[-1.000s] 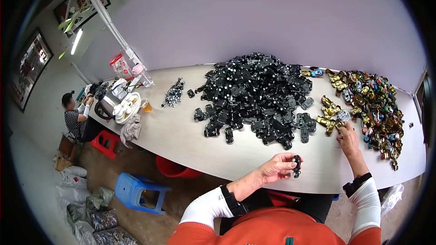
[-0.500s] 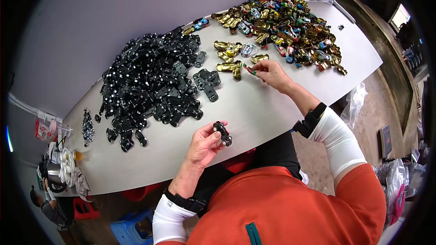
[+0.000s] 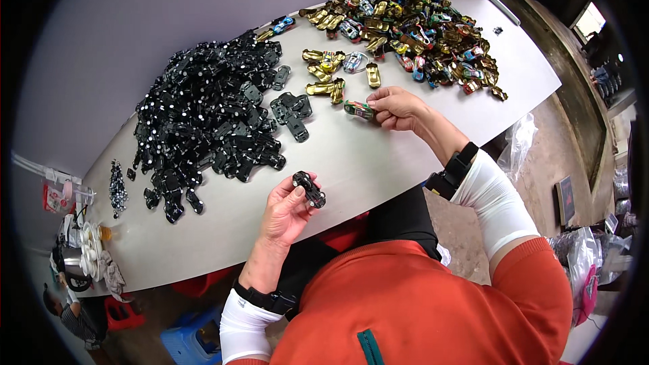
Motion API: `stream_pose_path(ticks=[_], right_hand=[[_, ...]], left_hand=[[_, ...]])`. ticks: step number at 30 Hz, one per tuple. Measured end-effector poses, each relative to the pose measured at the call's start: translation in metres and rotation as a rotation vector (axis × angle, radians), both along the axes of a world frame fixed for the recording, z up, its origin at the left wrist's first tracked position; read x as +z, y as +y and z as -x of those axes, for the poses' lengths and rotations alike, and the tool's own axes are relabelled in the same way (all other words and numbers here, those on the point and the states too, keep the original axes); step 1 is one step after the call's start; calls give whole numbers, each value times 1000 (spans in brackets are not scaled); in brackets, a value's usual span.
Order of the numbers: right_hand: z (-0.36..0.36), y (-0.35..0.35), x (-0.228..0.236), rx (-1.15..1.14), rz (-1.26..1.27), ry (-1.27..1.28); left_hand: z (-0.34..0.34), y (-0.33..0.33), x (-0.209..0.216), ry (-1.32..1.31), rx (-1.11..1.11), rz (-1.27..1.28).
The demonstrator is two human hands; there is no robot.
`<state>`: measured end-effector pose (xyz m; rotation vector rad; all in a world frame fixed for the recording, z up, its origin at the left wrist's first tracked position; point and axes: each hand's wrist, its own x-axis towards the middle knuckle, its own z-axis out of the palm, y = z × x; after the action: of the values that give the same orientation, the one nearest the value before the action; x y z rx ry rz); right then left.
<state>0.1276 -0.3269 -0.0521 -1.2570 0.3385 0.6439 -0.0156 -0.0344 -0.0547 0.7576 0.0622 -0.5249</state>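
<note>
Close to the table's front edge, my left hand [image 3: 286, 212] pinches a black toy car chassis [image 3: 309, 189] with small wheels between thumb and fingers. Farther out to the right, my right hand [image 3: 397, 108] is closed on the end of a green and red toy car body [image 3: 358, 109], held just over the table. Several gold car bodies [image 3: 327, 89] lie just beyond it, with a single gold car body [image 3: 373, 75] standing apart. Left of these, a few black chassis [image 3: 293, 113] overlap on the table.
A large heap of black chassis [image 3: 209, 108] covers the left side of the table [image 3: 223, 236]. At the far right rises a heap of gold and coloured car bodies [image 3: 419, 34]. Small loose parts [image 3: 117, 190] lie at far left, near a kettle [image 3: 76, 262]. A person [image 3: 78, 318] is beyond.
My right hand has turned the green and red car body so its side shows, drawing it slightly nearer. The lone gold body has swung round. The whole view has shifted a little.
</note>
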Motion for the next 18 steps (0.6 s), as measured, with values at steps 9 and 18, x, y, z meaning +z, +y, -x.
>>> stream_pose_path(ticks=[9, 18], right_hand=[[14, 11, 12, -7, 480, -195], [15, 3, 26, 419, 622, -495]], left_hand=[[3, -4, -3, 28, -29, 16], [2, 2, 2, -84, -8, 79]])
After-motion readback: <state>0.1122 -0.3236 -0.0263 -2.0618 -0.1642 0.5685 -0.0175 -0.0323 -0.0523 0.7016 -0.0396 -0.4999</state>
